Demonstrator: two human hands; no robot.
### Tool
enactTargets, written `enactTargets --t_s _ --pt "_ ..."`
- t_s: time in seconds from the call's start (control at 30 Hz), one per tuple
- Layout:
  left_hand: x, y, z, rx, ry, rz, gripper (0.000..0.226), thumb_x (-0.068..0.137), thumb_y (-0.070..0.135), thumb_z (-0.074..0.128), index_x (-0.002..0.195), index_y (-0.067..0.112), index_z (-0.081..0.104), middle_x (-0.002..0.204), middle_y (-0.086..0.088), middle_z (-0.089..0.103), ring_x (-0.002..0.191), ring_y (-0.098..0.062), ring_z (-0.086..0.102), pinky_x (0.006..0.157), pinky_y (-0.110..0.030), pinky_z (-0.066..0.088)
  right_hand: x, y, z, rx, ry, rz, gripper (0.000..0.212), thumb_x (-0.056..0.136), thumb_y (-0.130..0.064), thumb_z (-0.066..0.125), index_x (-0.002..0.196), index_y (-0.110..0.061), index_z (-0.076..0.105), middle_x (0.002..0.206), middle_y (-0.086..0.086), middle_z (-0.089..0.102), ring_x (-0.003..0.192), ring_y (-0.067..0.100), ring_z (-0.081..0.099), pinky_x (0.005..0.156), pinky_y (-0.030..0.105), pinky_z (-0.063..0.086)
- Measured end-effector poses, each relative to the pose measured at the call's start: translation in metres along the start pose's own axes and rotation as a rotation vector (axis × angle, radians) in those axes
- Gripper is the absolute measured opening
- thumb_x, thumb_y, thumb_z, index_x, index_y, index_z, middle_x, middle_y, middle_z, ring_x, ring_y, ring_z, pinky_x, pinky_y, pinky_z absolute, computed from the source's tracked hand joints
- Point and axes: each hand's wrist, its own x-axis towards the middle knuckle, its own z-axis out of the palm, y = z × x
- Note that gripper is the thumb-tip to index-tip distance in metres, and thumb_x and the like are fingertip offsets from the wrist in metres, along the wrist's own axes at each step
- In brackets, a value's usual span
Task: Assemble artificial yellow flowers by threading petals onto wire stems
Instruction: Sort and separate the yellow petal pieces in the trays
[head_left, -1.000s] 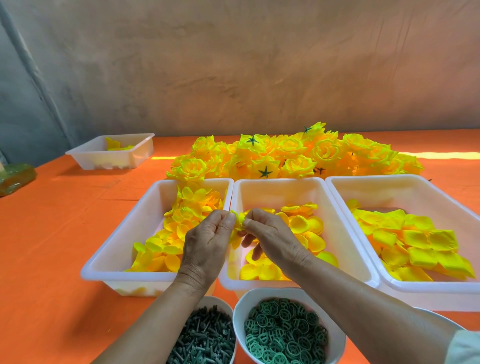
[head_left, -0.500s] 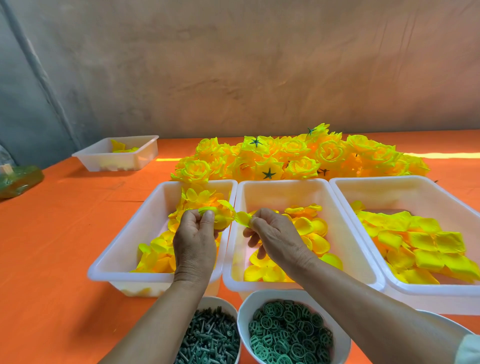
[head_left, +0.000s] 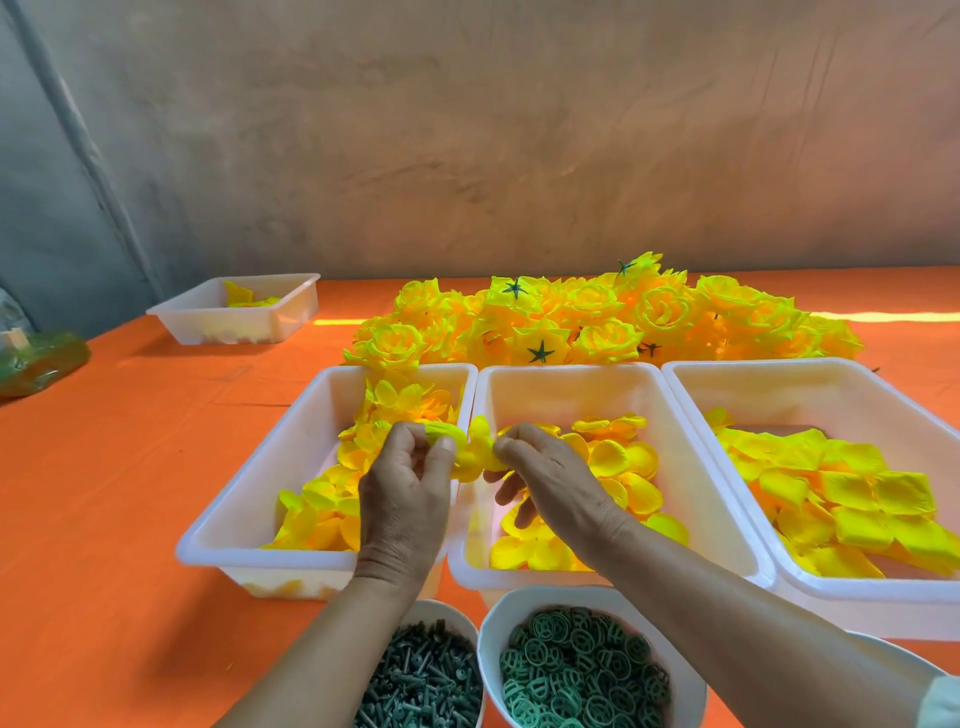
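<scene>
Your left grip (head_left: 402, 499) and right grip (head_left: 556, 478) each pinched the yellow petals (head_left: 470, 454) between them, above the meeting rims of two trays (head_left: 571, 370) near the table's (head_left: 104, 493) front edge, probably so fresh petals lay within reach. The table was orange; a bare grey wall (head_left: 519, 156) stood behind.

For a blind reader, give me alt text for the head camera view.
Left hand and right hand pinch a yellow petal cluster over the left tray and middle tray of loose petals on an orange table. Finished flowers lie behind; two bowls of green parts sit nearest.
</scene>
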Motion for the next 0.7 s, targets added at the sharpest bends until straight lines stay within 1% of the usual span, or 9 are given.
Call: enactTargets --t_s 0.07,0.13,0.23,0.33,0.43,0.5,0.6,0.67,0.7 --pt "-0.0039 0.0016 0.0018 0.072 -0.017 0.078 0.023 0.078 0.037 0.057 0.083 0.016 0.063 0.070 0.011 0.067 0.068 -0.008 0.062 0.067 -0.027 0.048 -0.0012 -0.0006 0.0017 -0.026 -0.009 0.014 0.041 0.073 -0.058 0.054 0.086 -0.019 0.059 0.081 -0.003 0.069 0.068 0.011 0.064 0.051 0.031 0.050" --pt "-0.0036 0.0014 0.0017 0.080 -0.030 0.093 0.023 0.078 0.036 0.058 0.084 0.014 0.064 0.070 0.008 0.067 0.068 -0.010 0.062 0.067 -0.028 0.049 -0.0020 -0.0004 0.0026 -0.069 -0.004 0.013 0.046 0.072 -0.062 0.061 0.089 -0.020 0.059 0.083 -0.002 0.069 0.069 0.010 0.065 0.052 0.031 0.050" --pt "-0.0023 0.0012 -0.0005 0.028 -0.071 0.071 0.022 0.076 0.034 0.059 0.082 0.014 0.063 0.070 0.000 0.067 0.071 -0.024 0.064 0.070 -0.042 0.053 -0.0007 0.0010 0.0017 -0.075 0.015 0.020 0.024 0.083 -0.040 0.065 0.090 -0.018 0.057 0.085 0.002 0.070 0.069 0.011 0.064 0.051 0.030 0.050" --pt "-0.0037 0.0024 -0.0006 0.015 -0.117 0.107 0.030 0.071 0.044 0.059 0.078 0.015 0.061 0.070 -0.004 0.067 0.071 -0.027 0.063 0.069 -0.046 0.053 0.0000 -0.0006 0.0007 -0.066 0.004 0.035 0.006 0.084 -0.023 0.060 0.081 -0.017 0.058 0.078 0.000 0.071 0.067 0.011 0.063 0.053 0.031 0.050" --pt "-0.0026 0.0009 -0.0014 -0.024 -0.105 0.080 0.031 0.069 0.050 0.055 0.076 0.020 0.059 0.069 0.002 0.067 0.071 -0.022 0.064 0.068 -0.040 0.053 -0.0002 -0.0018 -0.0010 -0.014 0.012 0.057 0.013 0.085 -0.012 0.052 0.074 -0.016 0.060 0.073 0.000 0.069 0.064 0.013 0.060 0.052 0.029 0.048" --pt "-0.0005 -0.0002 -0.0020 -0.038 -0.081 0.037 0.029 0.070 0.050 0.055 0.078 0.022 0.058 0.071 0.007 0.068 0.073 -0.018 0.065 0.071 -0.038 0.054 -0.0008 -0.0026 -0.0018 0.005 0.015 0.056 0.017 0.086 -0.012 0.052 0.073 -0.015 0.061 0.073 0.002 0.069 0.063 0.012 0.060 0.051 0.028 0.047" --pt "0.0018 -0.0013 0.0003 -0.077 -0.069 -0.057 0.017 0.082 0.035 0.057 0.086 0.019 0.058 0.078 -0.007 0.072 0.079 -0.030 0.070 0.076 -0.049 0.058 -0.0017 -0.0026 -0.0011 -0.027 0.010 0.041 0.017 0.087 -0.014 0.056 0.071 -0.014 0.063 0.070 0.003 0.067 0.057 0.011 0.057 0.049 0.024 0.047" --pt "0.0037 -0.0023 0.0019 -0.105 -0.038 -0.098 0.008 0.094 0.021 0.058 0.087 0.017 0.057 0.077 -0.007 0.072 0.078 -0.028 0.072 0.071 -0.042 0.060 -0.0020 -0.0024 -0.0010 -0.039 0.027 0.031 0.017 0.086 -0.014 0.058 0.070 -0.015 0.064 0.070 0.006 0.066 0.055 0.011 0.056 0.049 0.022 0.047" --pt "0.0048 -0.0022 0.0021 -0.112 -0.018 -0.110 0.010 0.096 0.015 0.056 0.087 0.017 0.057 0.076 -0.006 0.072 0.076 -0.027 0.072 0.067 -0.037 0.061 -0.0019 -0.0024 -0.0010 -0.042 0.037 0.022 0.016 0.085 -0.014 0.058 0.070 -0.015 0.064 0.070 0.007 0.067 0.056 0.012 0.057 0.050 0.022 0.047"
